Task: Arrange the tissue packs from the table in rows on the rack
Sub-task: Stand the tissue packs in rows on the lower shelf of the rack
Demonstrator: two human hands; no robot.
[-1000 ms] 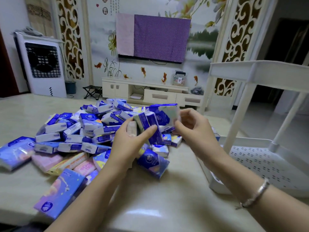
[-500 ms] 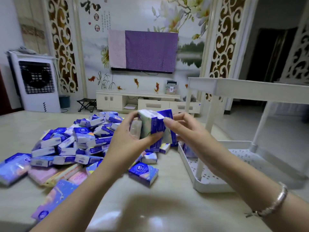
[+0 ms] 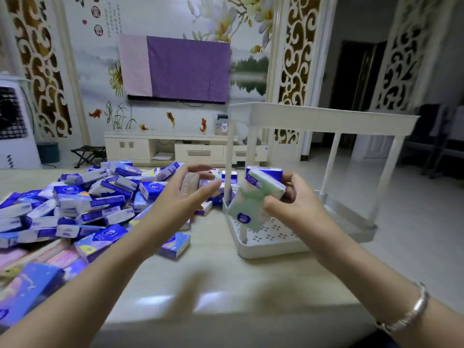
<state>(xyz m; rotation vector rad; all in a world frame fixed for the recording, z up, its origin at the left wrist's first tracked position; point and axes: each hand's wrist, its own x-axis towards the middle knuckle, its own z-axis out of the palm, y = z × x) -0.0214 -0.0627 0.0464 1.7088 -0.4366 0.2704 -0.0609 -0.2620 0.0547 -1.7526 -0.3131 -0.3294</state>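
A heap of blue-and-white tissue packs covers the left half of the table. My right hand grips a small bundle of packs, green-white in front and blue behind, tilted over the left end of the rack's perforated lower tray. The white rack stands at the table's right edge, and both tiers look bare. My left hand hovers beside the heap, with a pale pinkish pack held loosely between thumb and fingers.
One blue pack lies alone near the middle of the table. Larger pink and blue packs sit at the front left. The rack's thin posts stand close to my right hand. A TV cabinet is behind.
Both hands held the bundle together before. Now my right hand alone has carried it rightward over the rack's lower tray, and my left hand has come off it.
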